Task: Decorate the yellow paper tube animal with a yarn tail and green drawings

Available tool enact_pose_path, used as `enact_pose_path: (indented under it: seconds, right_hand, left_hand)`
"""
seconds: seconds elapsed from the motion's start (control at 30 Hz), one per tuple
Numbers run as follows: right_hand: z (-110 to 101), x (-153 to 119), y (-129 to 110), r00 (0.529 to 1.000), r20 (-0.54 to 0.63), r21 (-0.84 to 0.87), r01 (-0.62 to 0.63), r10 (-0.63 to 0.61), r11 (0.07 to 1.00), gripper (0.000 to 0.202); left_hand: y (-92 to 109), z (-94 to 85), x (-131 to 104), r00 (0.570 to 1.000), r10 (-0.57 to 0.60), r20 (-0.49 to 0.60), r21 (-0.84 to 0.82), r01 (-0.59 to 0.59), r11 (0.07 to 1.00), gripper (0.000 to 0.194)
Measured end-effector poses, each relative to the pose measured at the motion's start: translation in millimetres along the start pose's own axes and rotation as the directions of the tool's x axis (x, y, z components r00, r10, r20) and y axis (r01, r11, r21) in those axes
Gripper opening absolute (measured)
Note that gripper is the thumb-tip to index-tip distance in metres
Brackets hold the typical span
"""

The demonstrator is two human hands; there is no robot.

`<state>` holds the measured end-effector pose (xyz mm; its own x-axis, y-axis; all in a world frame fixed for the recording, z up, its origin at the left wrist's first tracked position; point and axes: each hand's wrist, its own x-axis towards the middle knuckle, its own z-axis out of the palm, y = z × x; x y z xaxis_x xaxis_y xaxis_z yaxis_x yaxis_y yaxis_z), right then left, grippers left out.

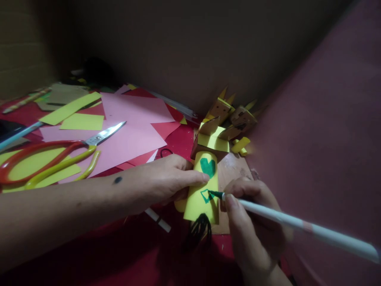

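Observation:
A yellow paper tube lies on a piece of cardboard, joined to a box-shaped cardboard head at its far end. Black yarn strands hang from its near end. My left hand grips the tube from the left, thumb pressed on top beside a filled green heart. In my right hand is a white felt-tip pen, pinched between thumb and fingers. Its green tip touches the tube at a small outlined green shape, partly unfilled.
Red-and-yellow-handled scissors lie at the left on pink paper and yellow paper scraps. Two small cardboard figures stand behind the tube. A dark wall rises at the back, and a pink surface borders the right.

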<state>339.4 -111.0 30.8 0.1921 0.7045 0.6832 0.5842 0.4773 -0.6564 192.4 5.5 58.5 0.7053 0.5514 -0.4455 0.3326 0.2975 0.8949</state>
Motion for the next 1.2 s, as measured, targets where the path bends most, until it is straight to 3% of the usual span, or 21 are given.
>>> enact_pose_path:
  seconds: [0.37, 0.6, 1.2]
  right_hand:
    - [-6.9, -5.0, 4.5, 1.0, -0.008, -0.036, 0.004, -0.004, 0.999, 0.022]
    - [-0.3, -1.5, 1.5, 1.0, 0.016, 0.062, -0.004, 0.003, 0.998, 0.021]
    - [-2.0, -1.0, 2.3, 0.998, 0.034, 0.004, 0.057, -0.057, 0.998, 0.021]
  left_hand:
    - [-3.9, -1.9, 2.6, 1.0, 0.007, 0.014, 0.023, -0.007, 1.0, 0.043]
    - [-4.0, -1.0, 2.9, 1.0, 0.026, 0.01, 0.017, -0.026, 1.0, 0.045]
    - [-4.8, -1.2, 3.0, 1.0, 0.008, 0.008, 0.028, -0.008, 1.0, 0.042]
